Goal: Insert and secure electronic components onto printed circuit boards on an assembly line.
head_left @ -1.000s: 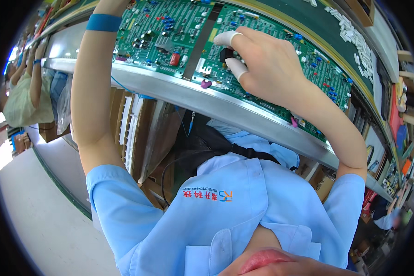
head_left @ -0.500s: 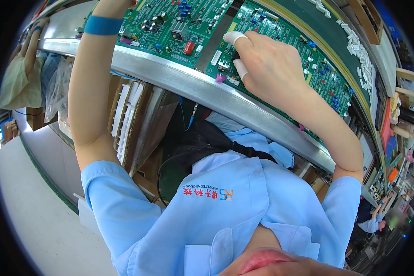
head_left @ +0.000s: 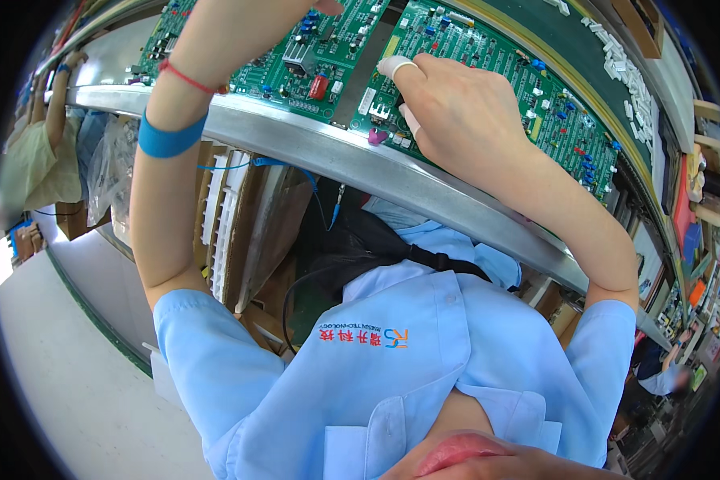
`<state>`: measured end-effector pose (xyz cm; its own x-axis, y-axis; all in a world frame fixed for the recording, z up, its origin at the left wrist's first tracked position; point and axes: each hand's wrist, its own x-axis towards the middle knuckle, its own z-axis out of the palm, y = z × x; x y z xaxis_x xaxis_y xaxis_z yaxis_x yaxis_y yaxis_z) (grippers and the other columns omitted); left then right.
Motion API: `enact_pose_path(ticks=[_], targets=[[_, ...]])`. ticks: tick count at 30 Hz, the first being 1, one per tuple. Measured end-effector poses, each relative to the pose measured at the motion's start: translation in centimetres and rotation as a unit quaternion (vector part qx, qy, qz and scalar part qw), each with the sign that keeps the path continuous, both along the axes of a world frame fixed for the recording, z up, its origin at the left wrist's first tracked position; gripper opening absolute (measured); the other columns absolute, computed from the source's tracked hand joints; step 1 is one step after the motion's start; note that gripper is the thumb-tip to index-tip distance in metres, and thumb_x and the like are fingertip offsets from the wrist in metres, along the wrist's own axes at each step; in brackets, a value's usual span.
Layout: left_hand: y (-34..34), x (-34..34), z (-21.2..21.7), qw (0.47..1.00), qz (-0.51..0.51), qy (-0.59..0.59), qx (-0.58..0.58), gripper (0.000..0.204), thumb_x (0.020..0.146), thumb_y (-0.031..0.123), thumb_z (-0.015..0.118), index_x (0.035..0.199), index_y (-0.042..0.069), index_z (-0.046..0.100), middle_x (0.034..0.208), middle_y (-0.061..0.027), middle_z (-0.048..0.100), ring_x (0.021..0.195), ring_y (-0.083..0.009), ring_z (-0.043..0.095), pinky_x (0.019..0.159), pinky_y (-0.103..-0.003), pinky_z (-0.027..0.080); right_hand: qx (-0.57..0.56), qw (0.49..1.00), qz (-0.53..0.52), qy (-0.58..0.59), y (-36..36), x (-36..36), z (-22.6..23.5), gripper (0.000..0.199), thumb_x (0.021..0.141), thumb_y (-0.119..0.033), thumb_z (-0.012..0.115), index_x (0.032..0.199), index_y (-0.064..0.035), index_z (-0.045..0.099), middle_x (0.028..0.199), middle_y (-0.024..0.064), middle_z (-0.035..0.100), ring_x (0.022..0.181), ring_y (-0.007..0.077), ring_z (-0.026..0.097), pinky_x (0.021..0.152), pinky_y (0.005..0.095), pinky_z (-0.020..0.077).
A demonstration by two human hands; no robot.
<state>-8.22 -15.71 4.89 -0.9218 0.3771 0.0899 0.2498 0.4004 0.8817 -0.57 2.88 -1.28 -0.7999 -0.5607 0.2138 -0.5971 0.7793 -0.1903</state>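
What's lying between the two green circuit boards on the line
In the head view, only a narrow bare gap of grey surface separates the left circuit board from the right circuit board; the right hand rests on the latter.

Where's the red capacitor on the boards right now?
Head view, upper middle: the red capacitor sits on the left board, beside a silver heatsink, left of the right hand.

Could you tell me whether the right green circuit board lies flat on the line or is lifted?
Flat: the board rests on the line behind the metal rail.
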Motion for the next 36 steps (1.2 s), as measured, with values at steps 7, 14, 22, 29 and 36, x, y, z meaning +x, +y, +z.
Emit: enact_pose_path(ticks=[7,14,22,29,36], targets=[[-1.3,1.1,-2.5,0.969,-0.107,0.143,-0.171,0.01,0.083,0.006,0.067,0.093,0.006,0.068,0.093,-0.0094,0.068,0.086,-0.0254,0.064,0.08,-0.033,0.049,-0.018,0.999,-0.047,0.003,3.5,-1.7,2.4,0.042,0.077,-0.029,0.074,0.114,-0.0146,0.063,0.094,0.0062,0.068,0.078,0.0256,0.064,0.068,0.0364,0.0508],[-1.0,3.1,-4.7,0.9,-0.19,0.284,-0.271,0.017,0.078,0.009,0.07,0.094,0.009,0.066,0.101,-0.0059,0.058,0.094,-0.0239,0.056,0.092,-0.039,0.031,-0.115,0.983,-0.135,-0.049,11.0,0.9,3.3,0.033,0.082,-0.014,0.07,0.115,-0.0142,0.066,0.094,-0.001,0.064,0.062,0.0087,0.044,0.056,0.0233,0.0373],[-0.5,3.1,-5.2,0.89,-0.197,0.282,-0.3,0.018,0.076,0.008,0.071,0.093,0.009,0.066,0.098,-0.0047,0.057,0.091,-0.0221,0.055,0.089,-0.039,0.03,-0.194,0.938,-0.274,-0.09,16.2,5.0,2.2,0.031,0.084,-0.011,0.069,0.115,-0.0124,0.068,0.082,-0.0051,0.057,0.061,0.0023,0.037,0.053,0.0184,0.0286],[1.0,3.1,-4.6,0.856,-0.202,0.33,-0.344,0.02,0.072,0.01,0.072,0.091,0.01,0.066,0.095,-0.0035,0.057,0.086,-0.0206,0.057,0.087,-0.039,0.031,-0.21,0.927,-0.298,-0.087,19.1,5.3,1.0,0.032,0.086,-0.011,0.067,0.117,-0.0138,0.067,0.08,-0.0045,0.057,0.064,0.0026,0.041,0.054,0.0181,0.0298],[1.5,3.4,-2.3,0.861,-0.211,0.267,-0.378,0.021,0.075,0.01,0.07,0.095,0.01,0.068,0.093,-0.003,0.058,0.086,-0.0222,0.057,0.091,-0.042,0.033,-0.216,0.94,-0.262,-0.025,20.8,1.4,3.4,0.03,0.089,-0.01,0.064,0.118,-0.0067,0.064,0.108,0.0002,0.064,0.079,0.0043,0.053,0.068,0.0185,0.0414]])
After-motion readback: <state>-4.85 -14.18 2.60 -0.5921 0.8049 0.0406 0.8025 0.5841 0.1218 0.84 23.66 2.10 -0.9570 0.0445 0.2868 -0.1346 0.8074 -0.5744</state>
